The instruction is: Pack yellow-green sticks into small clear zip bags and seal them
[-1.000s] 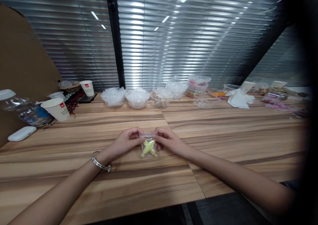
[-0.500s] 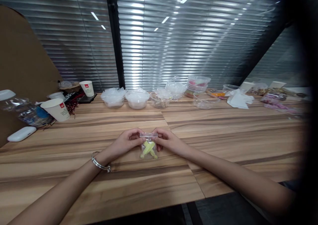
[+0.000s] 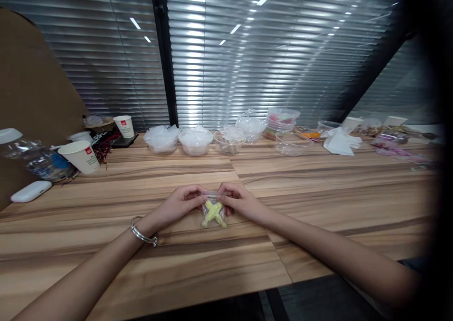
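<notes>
A small clear zip bag (image 3: pixel 213 215) with yellow-green pieces crossed in an X inside hangs upright between my hands, just over the wooden table (image 3: pixel 170 274). My left hand (image 3: pixel 187 200) pinches the top left corner of the bag between thumb and fingers. At the top right corner, my right hand (image 3: pixel 235 199) grips the bag the same way. The thumbs face the camera near the zip strip, and some fingertips are hidden behind the bag. A silver bracelet is on my left wrist.
Bowls with plastic wrap (image 3: pixel 196 141) line the back of the table, beside clear containers (image 3: pixel 281 120) and white tissue (image 3: pixel 341 141). Paper cups (image 3: pixel 80 156), a plastic bottle (image 3: pixel 46 163) and a white case (image 3: pixel 31 191) stand at the left. Blinds rise behind.
The bag has shifted slightly to the right and its top edge has dipped a little between my hands. Both hands keep their grip and have barely moved.
</notes>
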`<state>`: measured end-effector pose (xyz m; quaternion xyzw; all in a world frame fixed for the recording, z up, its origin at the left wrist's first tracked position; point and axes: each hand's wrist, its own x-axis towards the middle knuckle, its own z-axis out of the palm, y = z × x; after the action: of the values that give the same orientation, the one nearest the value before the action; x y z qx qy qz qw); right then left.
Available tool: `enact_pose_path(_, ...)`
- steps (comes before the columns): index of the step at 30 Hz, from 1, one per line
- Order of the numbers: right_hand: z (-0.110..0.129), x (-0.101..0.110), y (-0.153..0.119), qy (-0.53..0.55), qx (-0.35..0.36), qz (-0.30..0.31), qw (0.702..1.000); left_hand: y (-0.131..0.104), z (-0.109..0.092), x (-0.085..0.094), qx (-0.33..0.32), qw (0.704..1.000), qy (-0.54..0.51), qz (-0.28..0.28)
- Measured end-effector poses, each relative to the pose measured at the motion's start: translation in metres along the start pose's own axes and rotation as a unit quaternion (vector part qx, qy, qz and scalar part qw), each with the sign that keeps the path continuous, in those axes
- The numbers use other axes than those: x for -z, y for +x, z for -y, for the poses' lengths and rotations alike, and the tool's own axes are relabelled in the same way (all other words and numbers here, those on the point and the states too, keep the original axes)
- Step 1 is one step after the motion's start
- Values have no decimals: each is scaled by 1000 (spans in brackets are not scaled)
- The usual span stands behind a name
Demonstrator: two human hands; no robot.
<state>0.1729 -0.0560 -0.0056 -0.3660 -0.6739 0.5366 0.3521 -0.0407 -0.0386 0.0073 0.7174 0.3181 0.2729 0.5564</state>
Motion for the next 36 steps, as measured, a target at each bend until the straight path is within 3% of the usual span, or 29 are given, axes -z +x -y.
enact_pose_path(36,-8,-3,1,8,-6,7,1000,-2,-1,-1,-3,994,89,-59)
